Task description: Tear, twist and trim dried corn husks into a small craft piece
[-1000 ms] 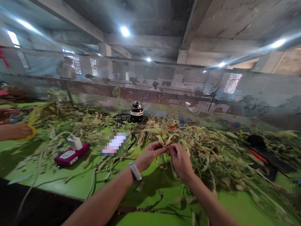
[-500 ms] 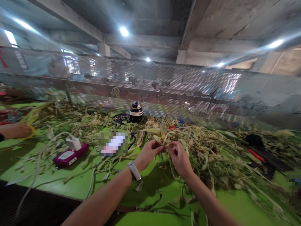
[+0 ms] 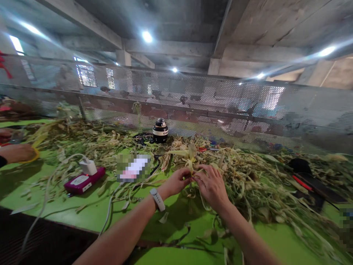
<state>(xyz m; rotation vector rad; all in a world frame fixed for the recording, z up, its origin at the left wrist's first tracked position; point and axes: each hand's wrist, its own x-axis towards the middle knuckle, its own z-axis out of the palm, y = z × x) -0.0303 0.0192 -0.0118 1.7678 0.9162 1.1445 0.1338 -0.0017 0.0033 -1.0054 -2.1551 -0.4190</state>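
Observation:
My left hand [image 3: 176, 181], with a pale watch strap on its wrist, is closed in a pinch near the middle of the view. A pale yellow-green leaf strip [image 3: 189, 165] rises from its fingertips. My right hand [image 3: 213, 186] meets it from the right, back of the hand up, its thumb and index finger pinching at the same spot. Fingers hide most of what lies between the two hands. Around and behind them spreads a heap of dried plant leaves and stems [image 3: 248, 176] on the green table [image 3: 182, 221].
Left of my hands lie a blurred-out phone [image 3: 135, 168] and a purple power block [image 3: 84, 182] with a white charger [image 3: 88, 167] and cable. A black jar [image 3: 160, 131] stands behind. A co-worker's hand [image 3: 23, 152] is at far left; a red-and-black tool [image 3: 303, 183] lies right.
My right hand has turned more palm-down, its fingers stretching further over toward the left fingertips. My left fingers have curled in more. The co-worker's hand has shifted slightly.

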